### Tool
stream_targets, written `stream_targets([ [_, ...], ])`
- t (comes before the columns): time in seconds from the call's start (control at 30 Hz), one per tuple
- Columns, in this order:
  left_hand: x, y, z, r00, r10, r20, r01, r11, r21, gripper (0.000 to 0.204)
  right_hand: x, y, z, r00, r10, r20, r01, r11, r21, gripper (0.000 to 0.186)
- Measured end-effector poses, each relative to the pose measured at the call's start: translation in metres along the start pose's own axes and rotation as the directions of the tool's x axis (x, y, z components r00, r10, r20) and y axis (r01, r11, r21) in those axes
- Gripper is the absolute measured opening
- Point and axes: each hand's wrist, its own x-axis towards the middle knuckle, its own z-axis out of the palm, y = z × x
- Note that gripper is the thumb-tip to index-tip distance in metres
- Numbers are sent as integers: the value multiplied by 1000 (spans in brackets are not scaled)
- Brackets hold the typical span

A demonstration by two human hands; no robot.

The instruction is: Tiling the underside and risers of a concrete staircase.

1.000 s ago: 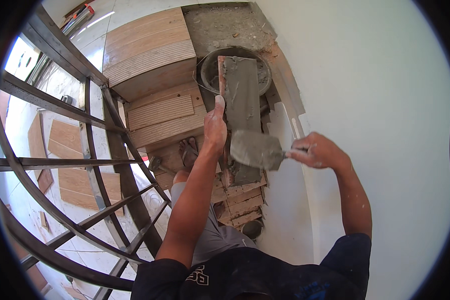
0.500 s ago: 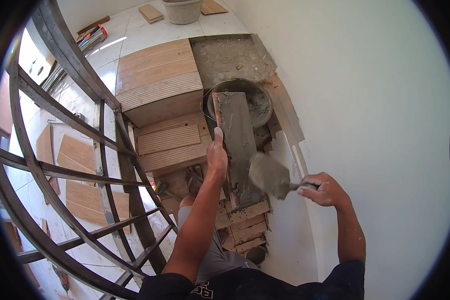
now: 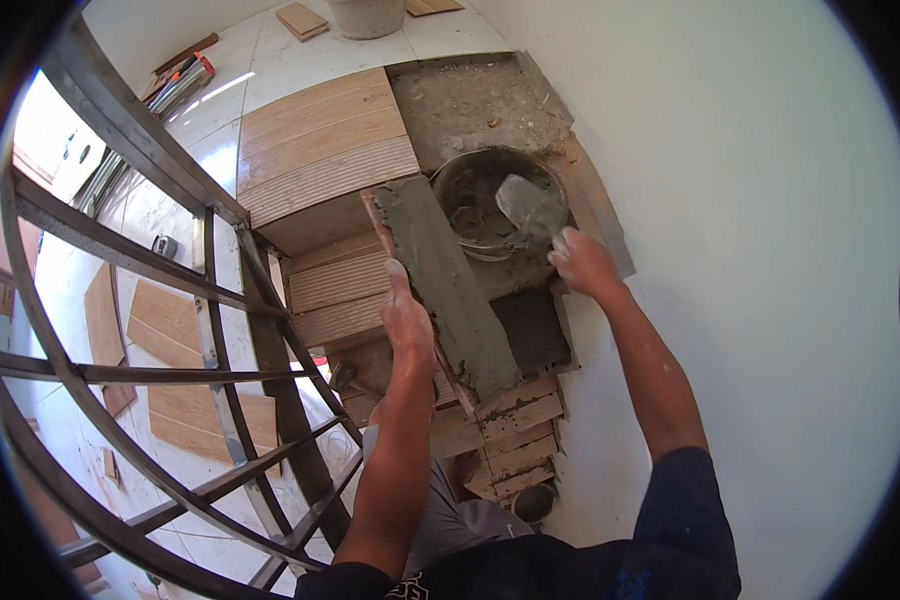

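A long tile, its upturned face coated in wet grey mortar, is gripped along its left edge by my left hand, thumb laid along the rim. It slants over the stairs. My right hand is closed round the handle of a trowel, whose grey-smeared blade hangs over a round bucket. Inside the bucket is wet mortar. Most of the trowel's handle is hidden in my fist.
Wood-look tiles cover the step at the upper left, beside a bare, rough cement patch. A metal railing curves along the left; a white wall rises at right. Another bucket stands at the back.
My right hand has carried the trowel up and away from the tile's lower end to above the bucket. My left hand has shifted the tile leftward and tilted it, uncovering more of the bucket.
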Motion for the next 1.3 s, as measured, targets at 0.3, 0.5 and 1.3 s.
stream_targets([
  [0.3,9,-4,-5,992,-109,60,120,966,-229,80,29,-34,37,886,-82,-457,228,935,273,32],
  [0.5,-11,1,0,871,-72,486,359,769,-529,78,-129,-26,47,921,366,-134,-131,616,777,32],
  [1.3,-119,-253,-50,669,-597,442,524,801,288,64,-376,155,82,878,102,-467,-100,995,29,40],
])
